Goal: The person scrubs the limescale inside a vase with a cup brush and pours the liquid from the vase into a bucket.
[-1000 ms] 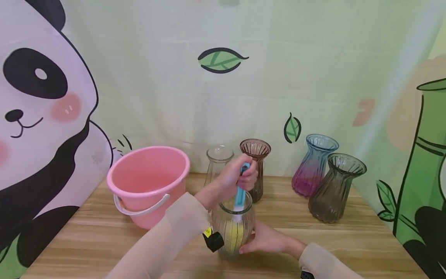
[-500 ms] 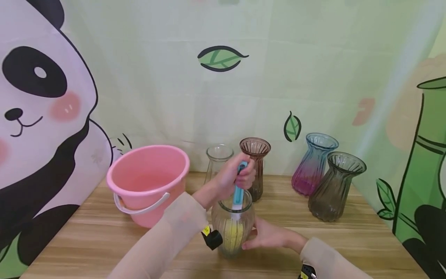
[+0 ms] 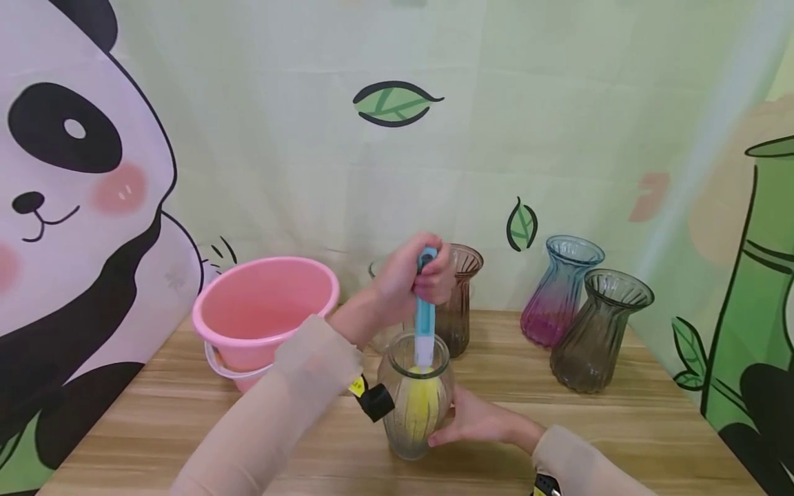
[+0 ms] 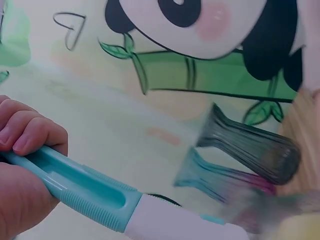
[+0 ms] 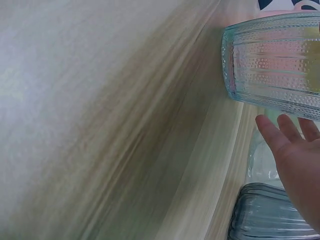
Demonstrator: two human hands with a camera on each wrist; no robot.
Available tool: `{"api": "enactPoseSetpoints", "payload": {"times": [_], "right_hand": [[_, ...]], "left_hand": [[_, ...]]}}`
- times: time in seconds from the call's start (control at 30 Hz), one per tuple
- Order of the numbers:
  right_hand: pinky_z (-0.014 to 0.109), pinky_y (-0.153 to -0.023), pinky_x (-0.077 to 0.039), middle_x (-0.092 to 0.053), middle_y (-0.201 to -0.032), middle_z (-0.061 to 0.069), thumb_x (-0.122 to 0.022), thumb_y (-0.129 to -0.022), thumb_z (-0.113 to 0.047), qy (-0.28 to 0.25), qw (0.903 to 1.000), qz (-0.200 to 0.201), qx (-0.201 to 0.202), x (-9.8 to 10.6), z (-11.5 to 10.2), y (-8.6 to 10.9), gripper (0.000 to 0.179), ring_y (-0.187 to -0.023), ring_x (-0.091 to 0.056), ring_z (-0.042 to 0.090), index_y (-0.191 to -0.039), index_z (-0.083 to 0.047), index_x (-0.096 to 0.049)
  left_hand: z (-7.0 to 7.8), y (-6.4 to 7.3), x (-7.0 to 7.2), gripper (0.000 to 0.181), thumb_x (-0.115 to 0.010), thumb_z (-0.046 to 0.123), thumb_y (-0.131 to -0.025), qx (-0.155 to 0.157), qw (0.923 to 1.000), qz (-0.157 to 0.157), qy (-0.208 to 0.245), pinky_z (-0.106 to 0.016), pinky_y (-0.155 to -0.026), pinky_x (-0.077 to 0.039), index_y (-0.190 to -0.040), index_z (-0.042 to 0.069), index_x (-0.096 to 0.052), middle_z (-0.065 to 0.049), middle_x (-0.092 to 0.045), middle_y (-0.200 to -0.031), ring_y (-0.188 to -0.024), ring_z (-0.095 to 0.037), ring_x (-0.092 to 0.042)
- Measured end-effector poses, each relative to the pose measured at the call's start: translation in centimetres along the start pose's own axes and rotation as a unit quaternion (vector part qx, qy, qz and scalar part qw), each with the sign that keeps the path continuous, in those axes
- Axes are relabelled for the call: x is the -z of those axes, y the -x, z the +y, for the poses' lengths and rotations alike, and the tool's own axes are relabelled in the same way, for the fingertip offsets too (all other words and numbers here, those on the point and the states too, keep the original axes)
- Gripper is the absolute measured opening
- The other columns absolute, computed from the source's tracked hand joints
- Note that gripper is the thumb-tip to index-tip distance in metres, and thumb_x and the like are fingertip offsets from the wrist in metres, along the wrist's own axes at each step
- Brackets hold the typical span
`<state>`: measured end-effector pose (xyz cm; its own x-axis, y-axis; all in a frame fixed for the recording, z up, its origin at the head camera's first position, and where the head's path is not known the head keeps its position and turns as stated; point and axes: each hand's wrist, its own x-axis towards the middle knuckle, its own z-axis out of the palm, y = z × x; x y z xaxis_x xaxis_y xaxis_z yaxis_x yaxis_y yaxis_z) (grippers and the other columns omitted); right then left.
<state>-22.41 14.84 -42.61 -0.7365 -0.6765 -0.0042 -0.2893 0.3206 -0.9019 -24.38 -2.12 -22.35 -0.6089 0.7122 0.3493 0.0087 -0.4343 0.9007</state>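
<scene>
My left hand (image 3: 417,274) grips the blue handle of a sponge bottle brush (image 3: 425,313), its fingers curled round it. The brush's white neck passes through the mouth of a clear ribbed glass vase (image 3: 406,413), and its yellow sponge head shows through the glass. This vase stands upright on the table. Low on its right side, my right hand (image 3: 477,417) holds it, thumb toward the front and the other fingers partly hidden behind the glass. In the left wrist view the handle (image 4: 85,185) lies across the palm. Fingertips (image 5: 270,130) meet the vase's side in the right wrist view.
A pink bucket (image 3: 267,334) with a white handle stands at left. Behind my left hand are a brown glass vase (image 3: 460,317) and a clear one, mostly covered. Blue-purple (image 3: 552,303) and grey (image 3: 586,351) vases stand at right. A printed cloth (image 3: 558,124) hangs behind the wooden table.
My left hand has risen, drawing the brush upward, so its sponge sits higher inside the vase. The right hand stays at the vase's lower side.
</scene>
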Motion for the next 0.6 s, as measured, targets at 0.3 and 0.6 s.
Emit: {"api": "enactPoseSetpoints", "payload": {"times": [0.3, 0.6], "right_hand": [[0.033, -0.096, -0.043, -0.046, -0.127, 0.013, -0.076, -0.072, -0.009, -0.017, 0.9998, -0.001, -0.004, -0.2, -0.1, 0.0, 0.079, -0.118, -0.047, 0.025, -0.133, -0.003, -0.028], [0.035, -0.098, -0.041, -0.041, -0.132, 0.013, -0.076, -0.072, -0.012, -0.021, 0.9997, 0.012, 0.009, -0.3, 0.4, -0.1, 0.081, -0.120, -0.044, 0.024, -0.135, -0.004, -0.028]], "left_hand": [[2.9, -0.2, -0.9, 0.040, -0.020, 0.015, -0.088, -0.019, 0.9996, -0.005, -0.018, -0.023, -0.042, -0.012, -0.049, 0.016, -0.027, 0.008, -0.024, -0.042, -0.038, -0.008, -0.019], [-1.4, 0.8, 0.8, 0.039, -0.020, 0.016, -0.088, -0.007, 0.9998, 0.003, 0.017, -0.023, -0.042, -0.012, -0.050, 0.015, -0.028, 0.008, -0.025, -0.042, -0.038, -0.007, -0.018]]}}
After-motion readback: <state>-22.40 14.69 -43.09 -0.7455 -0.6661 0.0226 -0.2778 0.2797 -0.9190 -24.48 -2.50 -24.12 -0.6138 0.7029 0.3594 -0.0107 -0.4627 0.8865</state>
